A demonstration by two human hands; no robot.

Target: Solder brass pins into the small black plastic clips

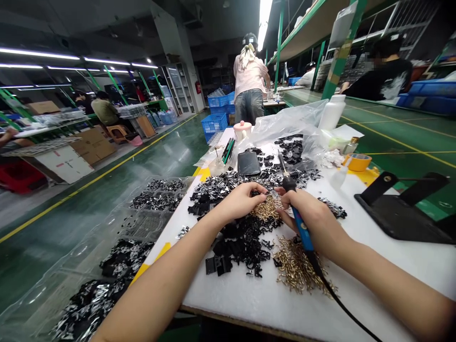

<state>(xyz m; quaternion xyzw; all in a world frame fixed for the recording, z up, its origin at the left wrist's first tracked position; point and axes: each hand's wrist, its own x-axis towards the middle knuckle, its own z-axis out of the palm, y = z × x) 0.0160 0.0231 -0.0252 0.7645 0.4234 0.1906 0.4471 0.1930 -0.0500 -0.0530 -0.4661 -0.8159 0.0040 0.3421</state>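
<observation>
My left hand (245, 200) is closed in a pinch over a heap of small gold parts (266, 209); whatever lies between its fingertips is too small to make out. Close by on the right, my right hand (306, 213) is wrapped round a blue-handled soldering iron (302, 229), whose metal tip points up and away. Beneath and around both hands lie heaps of small black parts (245, 242) and silver-black parts (228, 183). A second pile of gold pins (297, 266) sits below my right hand, partly under the iron's cord.
A black phone (249, 163), a lidded cup (242, 130) and a plastic bag (285, 123) are farther back. To the right are orange tape (358, 162) and a black stand (399, 213). Trays of parts (142, 225) line the left edge. A person (249, 76) stands beyond the table.
</observation>
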